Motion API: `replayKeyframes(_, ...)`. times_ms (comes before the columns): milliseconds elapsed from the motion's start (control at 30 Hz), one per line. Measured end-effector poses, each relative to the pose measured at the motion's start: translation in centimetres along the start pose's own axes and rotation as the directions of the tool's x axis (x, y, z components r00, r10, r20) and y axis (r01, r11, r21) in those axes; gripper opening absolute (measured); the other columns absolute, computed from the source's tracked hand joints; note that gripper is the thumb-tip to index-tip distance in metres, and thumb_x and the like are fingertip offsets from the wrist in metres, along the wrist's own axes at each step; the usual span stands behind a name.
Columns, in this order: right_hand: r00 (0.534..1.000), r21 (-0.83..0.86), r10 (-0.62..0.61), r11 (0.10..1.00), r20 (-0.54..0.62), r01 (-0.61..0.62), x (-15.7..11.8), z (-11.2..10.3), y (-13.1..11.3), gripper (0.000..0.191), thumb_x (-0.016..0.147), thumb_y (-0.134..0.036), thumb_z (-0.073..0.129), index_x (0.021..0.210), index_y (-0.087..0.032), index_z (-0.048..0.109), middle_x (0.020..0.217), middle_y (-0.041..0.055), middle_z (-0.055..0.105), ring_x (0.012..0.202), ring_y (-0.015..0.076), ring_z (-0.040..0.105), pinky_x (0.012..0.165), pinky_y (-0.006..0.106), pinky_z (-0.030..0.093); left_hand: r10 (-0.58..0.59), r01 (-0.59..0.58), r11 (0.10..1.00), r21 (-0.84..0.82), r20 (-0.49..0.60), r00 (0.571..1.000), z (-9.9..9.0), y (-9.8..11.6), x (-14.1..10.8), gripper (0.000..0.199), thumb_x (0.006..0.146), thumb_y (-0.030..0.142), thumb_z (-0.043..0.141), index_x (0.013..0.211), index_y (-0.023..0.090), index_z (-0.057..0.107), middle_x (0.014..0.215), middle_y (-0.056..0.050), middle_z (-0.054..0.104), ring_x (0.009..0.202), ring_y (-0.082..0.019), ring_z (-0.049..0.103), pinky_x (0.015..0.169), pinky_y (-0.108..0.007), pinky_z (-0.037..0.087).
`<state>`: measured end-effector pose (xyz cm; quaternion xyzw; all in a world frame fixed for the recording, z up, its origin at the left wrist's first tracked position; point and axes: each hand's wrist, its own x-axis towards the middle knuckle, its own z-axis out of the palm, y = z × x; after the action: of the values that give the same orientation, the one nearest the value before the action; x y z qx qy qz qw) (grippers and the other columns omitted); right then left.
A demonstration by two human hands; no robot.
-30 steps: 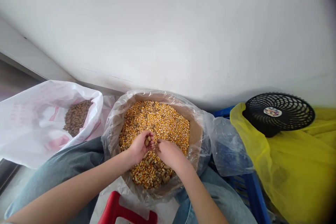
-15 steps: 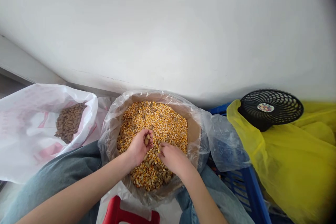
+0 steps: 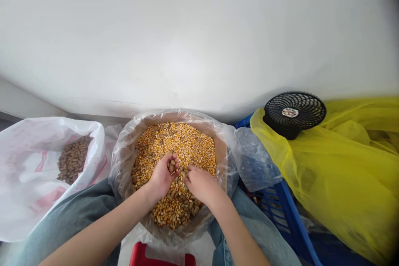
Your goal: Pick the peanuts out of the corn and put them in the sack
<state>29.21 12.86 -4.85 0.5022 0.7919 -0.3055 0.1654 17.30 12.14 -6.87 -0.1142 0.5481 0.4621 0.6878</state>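
A clear plastic bag (image 3: 120, 156) stands between my knees, full of yellow corn kernels (image 3: 187, 141) mixed with brown oblong pellets (image 3: 187, 207). Over its middle, my left hand (image 3: 162, 176) is turned palm up, fingers curled around a few of the brown pellets. Just to the right, my right hand (image 3: 201, 183) is palm down at the surface of the mix. Its fingers are drawn together and their tips are partly hidden, so what they pinch cannot be made out. The two hands are close but apart.
A white sack (image 3: 99, 141) at left holds more brown pellets (image 3: 75, 160). On the right are a blue crate (image 3: 293, 216), yellow mesh fabric (image 3: 343, 166) and a black round fan-like grille (image 3: 299, 110). A red plastic piece (image 3: 140, 253) lies below; a white wall rises behind.
The view has shifted slightly, so the crate, mesh and sack appear further left. Both hands stay over the corn, with the left still cupping pellets and the right fingers bent a little differently.
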Motion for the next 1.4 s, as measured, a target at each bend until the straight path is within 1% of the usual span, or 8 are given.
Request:
replayKeyframes(100, 1.0, 0.029, -0.002, 1.0, -0.018, 0.003, 0.0, -0.1, -0.2, 0.029, 0.079, -0.023, 0.035, 0.085, -0.012, 0.061, 0.09, 0.0105, 0.06, 0.079, 0.0206, 0.058, 0.068, 0.029, 0.041, -0.009, 0.008, 1.0, 0.011, 0.032, 0.999, 0.8, -0.2, -0.3, 0.008, 0.071, 0.014, 0.044, 0.066, 0.014, 0.05, 0.058, 0.002, 0.05, 0.048, -0.006, 0.049, 0.049, -0.02, 0.04)
replayKeyframes(167, 1.0, 0.038, 0.005, 0.999, -0.02, -0.004, 0.1, -0.1, -0.3, 0.029, 0.079, -0.023, 0.035, 0.087, -0.012, 0.061, 0.089, 0.0106, 0.06, 0.078, 0.0211, 0.058, 0.067, 0.029, 0.042, -0.019, 0.019, 1.0, 0.019, 0.028, 0.999, 1.0, -0.3, -0.4, 0.008, 0.071, 0.014, 0.043, 0.067, 0.014, 0.05, 0.059, 0.002, 0.051, 0.048, -0.006, 0.049, 0.048, -0.02, 0.04)
replayKeyframes(367, 0.999, 0.027, 0.027, 0.999, -0.032, -0.027, 0.1, -0.1, -0.3, 0.027, 0.076, -0.018, 0.038, 0.086, -0.011, 0.061, 0.09, 0.0112, 0.061, 0.078, 0.0218, 0.058, 0.068, 0.03, 0.043, -0.014, 0.014, 1.0, 0.014, 0.013, 1.0, 0.9, -0.1, -0.4, 0.008, 0.072, 0.013, 0.044, 0.069, 0.014, 0.051, 0.058, 0.002, 0.05, 0.047, -0.006, 0.048, 0.046, -0.019, 0.039)
replayKeyframes(667, 0.999, 0.027, 0.032, 0.999, -0.008, -0.032, 0.3, 0.0, -0.7, 0.027, 0.077, -0.021, 0.038, 0.089, -0.014, 0.061, 0.091, 0.0112, 0.061, 0.079, 0.0207, 0.058, 0.066, 0.029, 0.043, -0.017, 0.017, 1.0, 0.016, 0.033, 0.999, 1.1, -0.2, -0.7, 0.007, 0.072, 0.013, 0.044, 0.069, 0.014, 0.05, 0.058, 0.002, 0.049, 0.047, -0.005, 0.047, 0.047, -0.019, 0.04)
replayKeyframes(900, 1.0, 0.045, 0.026, 0.999, -0.01, -0.025, 0.4, -0.1, -0.8, 0.028, 0.078, -0.022, 0.036, 0.089, -0.014, 0.061, 0.091, 0.0118, 0.06, 0.078, 0.0226, 0.058, 0.065, 0.031, 0.043, -0.016, 0.015, 1.0, 0.011, 0.031, 0.999, 1.2, -0.1, -0.7, 0.006, 0.072, 0.014, 0.045, 0.069, 0.014, 0.05, 0.059, 0.002, 0.049, 0.048, -0.005, 0.047, 0.048, -0.019, 0.04)
replayKeyframes(1000, 0.998, 0.059, 0.05, 0.997, -0.037, -0.048, 0.3, -0.4, -0.7, 0.028, 0.078, -0.021, 0.036, 0.089, -0.013, 0.061, 0.09, 0.0119, 0.06, 0.078, 0.0221, 0.058, 0.066, 0.03, 0.042, -0.011, 0.011, 1.0, 0.016, 0.017, 1.0, 1.2, -0.1, -0.6, 0.006, 0.072, 0.014, 0.044, 0.069, 0.014, 0.05, 0.06, 0.002, 0.049, 0.049, -0.005, 0.047, 0.048, -0.019, 0.039)
replayKeyframes(1233, 0.979, 0.065, 0.123, 0.991, -0.161, -0.113, 0.3, -1.2, -0.5, 0.029, 0.08, -0.024, 0.035, 0.085, -0.012, 0.061, 0.091, 0.0111, 0.059, 0.079, 0.0223, 0.057, 0.067, 0.031, 0.041, 0.03, -0.03, 0.999, -0.01, -0.012, 0.999, 1.3, 0.0, -0.3, 0.007, 0.072, 0.015, 0.044, 0.071, 0.014, 0.051, 0.062, 0.003, 0.049, 0.049, -0.004, 0.047, 0.049, -0.019, 0.038)
replayKeyframes(1400, 0.97, 0.096, 0.124, 0.99, -0.207, -0.106, 0.3, -1.5, -1.1, 0.035, 0.083, -0.025, 0.029, 0.081, -0.013, 0.062, 0.088, 0.0098, 0.058, 0.075, 0.0181, 0.057, 0.065, 0.028, 0.04, 0.069, -0.069, 0.998, 0.003, -0.032, 0.997, 1.0, -0.1, 0.0, 0.008, 0.073, 0.016, 0.042, 0.07, 0.015, 0.049, 0.059, 0.004, 0.048, 0.05, -0.005, 0.046, 0.05, -0.018, 0.037)
